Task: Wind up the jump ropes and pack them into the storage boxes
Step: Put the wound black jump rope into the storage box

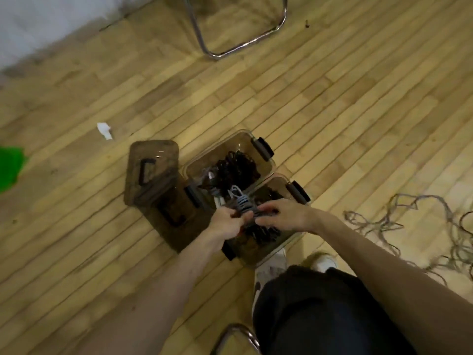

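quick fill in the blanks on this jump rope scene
1. The left hand and right hand hold a wound rope coloured ____.
2. The lids lie to the ____ of the far box and near box.
3. Tangled loose ropes lie on the ____.
Missing words: grey; left; floor.
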`<state>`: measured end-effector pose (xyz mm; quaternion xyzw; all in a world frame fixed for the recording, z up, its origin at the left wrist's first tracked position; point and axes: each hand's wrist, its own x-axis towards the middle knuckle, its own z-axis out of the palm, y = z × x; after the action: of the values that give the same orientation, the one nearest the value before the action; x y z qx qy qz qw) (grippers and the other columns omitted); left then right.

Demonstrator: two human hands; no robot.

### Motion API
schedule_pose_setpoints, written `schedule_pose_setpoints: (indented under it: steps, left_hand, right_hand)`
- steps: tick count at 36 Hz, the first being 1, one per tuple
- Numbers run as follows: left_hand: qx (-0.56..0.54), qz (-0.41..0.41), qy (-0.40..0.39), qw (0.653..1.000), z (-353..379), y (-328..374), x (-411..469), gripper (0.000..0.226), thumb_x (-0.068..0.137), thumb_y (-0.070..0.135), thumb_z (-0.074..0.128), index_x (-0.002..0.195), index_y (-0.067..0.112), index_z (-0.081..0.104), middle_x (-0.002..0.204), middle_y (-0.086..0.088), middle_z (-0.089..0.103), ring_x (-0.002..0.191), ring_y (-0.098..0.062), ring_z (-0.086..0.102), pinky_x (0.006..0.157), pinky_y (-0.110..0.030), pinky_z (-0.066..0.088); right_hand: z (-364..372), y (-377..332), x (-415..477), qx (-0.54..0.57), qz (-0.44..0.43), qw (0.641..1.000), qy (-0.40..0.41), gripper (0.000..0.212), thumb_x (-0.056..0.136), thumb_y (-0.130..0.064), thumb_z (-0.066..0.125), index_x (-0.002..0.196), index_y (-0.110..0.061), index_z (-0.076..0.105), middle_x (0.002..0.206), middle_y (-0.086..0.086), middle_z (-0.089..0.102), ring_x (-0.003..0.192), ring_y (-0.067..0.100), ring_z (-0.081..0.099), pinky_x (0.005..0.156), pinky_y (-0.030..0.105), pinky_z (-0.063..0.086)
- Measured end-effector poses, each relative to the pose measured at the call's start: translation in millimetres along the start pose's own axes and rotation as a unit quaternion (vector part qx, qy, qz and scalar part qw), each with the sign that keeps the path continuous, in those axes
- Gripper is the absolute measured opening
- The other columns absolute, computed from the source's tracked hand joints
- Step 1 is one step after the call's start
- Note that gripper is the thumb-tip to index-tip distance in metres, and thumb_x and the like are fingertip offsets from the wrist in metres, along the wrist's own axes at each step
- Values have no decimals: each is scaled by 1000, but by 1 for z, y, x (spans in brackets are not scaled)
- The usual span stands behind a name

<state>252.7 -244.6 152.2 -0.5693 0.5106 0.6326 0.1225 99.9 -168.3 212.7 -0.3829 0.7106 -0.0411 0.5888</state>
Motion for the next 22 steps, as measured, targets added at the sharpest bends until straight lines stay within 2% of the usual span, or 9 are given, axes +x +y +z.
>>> schedule_pose_setpoints:
  steps: [2, 4, 7, 8, 10, 14, 17, 19, 22]
  left_hand:
    - [34, -43, 3, 998, 11, -18, 26, 36, 88, 42, 74, 103, 10, 70, 95, -6, 73, 92, -22, 69, 81, -36, 58]
    - [62, -80, 22, 995, 23, -40, 56, 42, 88, 43, 74, 106, 6, 68, 102, -10, 72, 97, -26, 69, 83, -37, 58]
    - [124, -98, 35, 987, 32, -60, 83, 58, 86, 48, 72, 116, 0, 60, 114, -15, 68, 103, -33, 66, 84, -37, 56]
    - [141, -108, 38, 983, 33, -59, 86, 53, 89, 44, 70, 117, 0, 58, 112, -13, 66, 101, -31, 65, 77, -35, 54]
    - [164, -127, 42, 977, 38, -58, 98, 36, 94, 32, 68, 114, 4, 57, 108, -11, 62, 95, -27, 61, 68, -34, 53]
    - [252, -116, 55, 959, 52, -55, 116, 25, 97, 26, 65, 109, 6, 54, 99, -9, 57, 86, -25, 58, 62, -33, 45]
    - [292, -131, 45, 946, 57, -57, 126, 22, 98, 23, 63, 109, 5, 58, 113, -14, 62, 87, -27, 60, 60, -32, 45]
    - [316, -131, 49, 938, 61, -56, 130, 20, 98, 16, 61, 112, 3, 58, 120, -16, 60, 100, -31, 61, 67, -33, 46]
    - [365, -81, 73, 924, 65, -59, 132, 6, 100, 6, 52, 105, 5, 55, 116, -17, 59, 92, -31, 57, 70, -35, 45]
  right_hand:
    - [10, 20, 27, 3, 8, 999, -32, 44, 104, -39, 53, 141, -15, 54, 130, 1, 59, 109, 16, 58, 89, 25, 47]
    - [24, 41, 59, 1, 14, 998, -60, 41, 105, -33, 51, 142, -14, 53, 136, 4, 56, 121, 21, 54, 100, 33, 44]
    - [47, 63, 96, -12, 26, 995, -93, 17, 101, -15, 54, 113, -18, 66, 114, 7, 62, 104, 25, 59, 80, 30, 45]
    - [54, 68, 105, -13, 33, 994, -101, 16, 97, -9, 55, 101, -21, 65, 102, 6, 62, 92, 23, 59, 70, 28, 44]
    - [68, 77, 121, 8, 42, 993, -107, 25, 93, 0, 54, 106, -19, 63, 94, 2, 61, 83, 18, 58, 63, 25, 44]
    - [83, 85, 140, 33, 58, 993, -97, 31, 92, 2, 54, 117, -15, 59, 109, 5, 61, 99, 21, 57, 73, 28, 48]
    - [89, 87, 150, 40, 65, 991, -106, 27, 95, -1, 52, 119, -8, 62, 111, 11, 64, 101, 28, 61, 81, 38, 51]
    - [93, 91, 154, 28, 66, 992, -102, 17, 97, -5, 52, 106, -8, 65, 104, 13, 66, 98, 33, 64, 76, 41, 53]
    - [95, 93, 155, 18, 65, 995, -75, 13, 97, -7, 52, 87, -11, 59, 89, 11, 61, 81, 29, 60, 63, 37, 47]
